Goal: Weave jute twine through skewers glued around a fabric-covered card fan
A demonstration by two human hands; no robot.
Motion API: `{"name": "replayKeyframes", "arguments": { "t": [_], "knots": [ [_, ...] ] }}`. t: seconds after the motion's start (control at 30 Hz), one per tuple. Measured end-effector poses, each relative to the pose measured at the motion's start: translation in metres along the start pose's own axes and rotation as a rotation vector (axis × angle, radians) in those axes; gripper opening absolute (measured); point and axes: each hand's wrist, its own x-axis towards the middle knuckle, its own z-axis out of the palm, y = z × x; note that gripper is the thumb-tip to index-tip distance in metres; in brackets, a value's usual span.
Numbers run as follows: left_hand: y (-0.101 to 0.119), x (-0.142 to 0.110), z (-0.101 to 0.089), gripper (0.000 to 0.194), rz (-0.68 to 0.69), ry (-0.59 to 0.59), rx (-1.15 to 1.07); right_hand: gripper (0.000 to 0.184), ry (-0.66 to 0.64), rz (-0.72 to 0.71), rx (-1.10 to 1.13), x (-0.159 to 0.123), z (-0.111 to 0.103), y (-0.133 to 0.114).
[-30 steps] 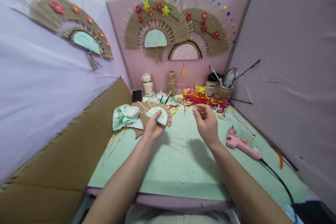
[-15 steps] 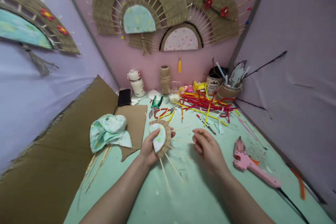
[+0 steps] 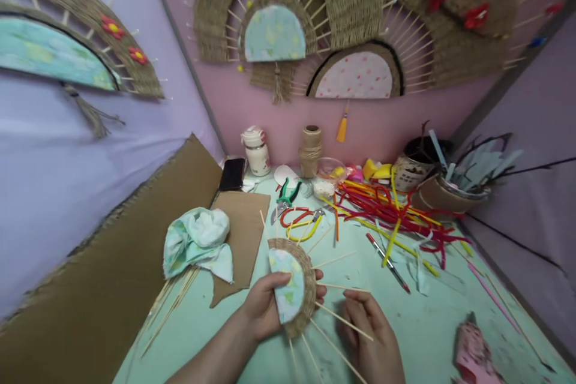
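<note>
My left hand [image 3: 261, 310] is closed on a small half-round fan [image 3: 291, 288], its thumb on the front and its fingertips showing behind the curved edge. The fan has a centre of pale green and yellow patterned cloth, a brown twine-woven band round it and several thin sticks fanning outward. Its straight side faces left. Close to the stick tips on the right is my right hand [image 3: 375, 336], fingers curled and pinched together. One stick crosses in front of it. Whether the pinch holds a stick end or a strand, I cannot make out.
Crumpled green cloth [image 3: 197, 240] lies over cardboard [image 3: 245, 228] at left, with thin sticks under it. Pliers [image 3: 288, 192], a pen [image 3: 387, 264] and red pipe cleaners [image 3: 382, 201] lie behind the hands. A pink glue gun [image 3: 474, 348] is at right. Twine [image 3: 310, 153] stands behind.
The view has tilted down and come closer. The fan has turned so its sticks point right, and my right hand has come nearer to them.
</note>
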Motion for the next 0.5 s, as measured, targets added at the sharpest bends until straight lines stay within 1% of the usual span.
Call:
{"name": "replayKeyframes", "arguments": {
  "t": [0.07,0.13,0.23,0.33,0.43,0.5],
  "knots": [
    [-0.001,-0.001,-0.001,0.045,-0.018,-0.023,0.007,0.035,-0.008,-0.054,-0.044,0.001,0.000,0.000],
    [-0.003,0.000,-0.001,0.046,-0.028,-0.014,-0.005,0.036,-0.021,-0.131,-0.122,0.002,-0.001,-0.003],
    [-0.006,0.003,0.004,0.040,0.013,0.062,-0.050,0.034,0.017,-0.328,-0.295,0.006,-0.004,-0.008],
    [-0.009,0.006,0.011,0.032,0.013,0.150,-0.101,0.028,0.077,-0.549,-0.521,0.014,-0.008,-0.011],
    [-0.014,0.007,0.017,0.029,0.038,0.221,-0.194,0.024,0.122,-0.710,-0.726,0.027,-0.013,-0.012],
    [-0.017,0.007,0.021,0.030,-0.001,0.259,-0.229,0.023,0.116,-0.783,-0.851,0.036,-0.017,-0.012]
  ]
}}
